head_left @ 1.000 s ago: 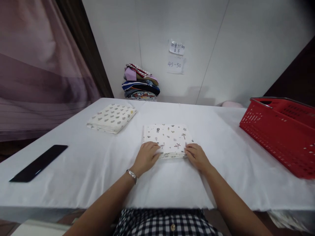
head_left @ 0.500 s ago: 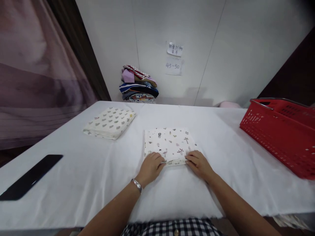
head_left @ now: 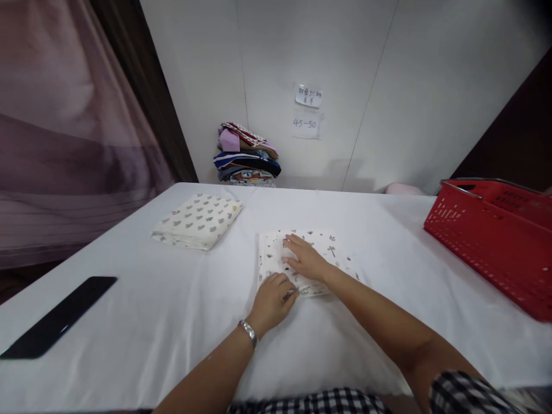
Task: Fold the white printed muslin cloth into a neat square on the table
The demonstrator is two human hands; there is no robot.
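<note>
A folded white cloth (head_left: 271, 250) printed with small palm trees and other figures lies flat on the table in front of me. My left hand (head_left: 272, 302), with a silver bracelet at the wrist, pinches the cloth's near left edge between thumb and fingers. Over the middle of the cloth lies my right hand (head_left: 305, 259), its fingers spread and reaching left; its forearm covers part of the cloth's right side. Farther left rests a second folded white cloth (head_left: 198, 221) with grey leaf-like prints, which neither hand touches.
A red plastic basket (head_left: 495, 247) stands at the right of the white-covered table (head_left: 172, 322). At the left lies a flat black object (head_left: 60, 316). Behind the far edge a stack of folded textiles (head_left: 248, 158) leans near the wall, below paper notes (head_left: 307, 125).
My right hand has left the cloth's near right edge and moved up and left onto its top, fingers now spread. The left hand stays at the near edge. The view has shifted slightly.
</note>
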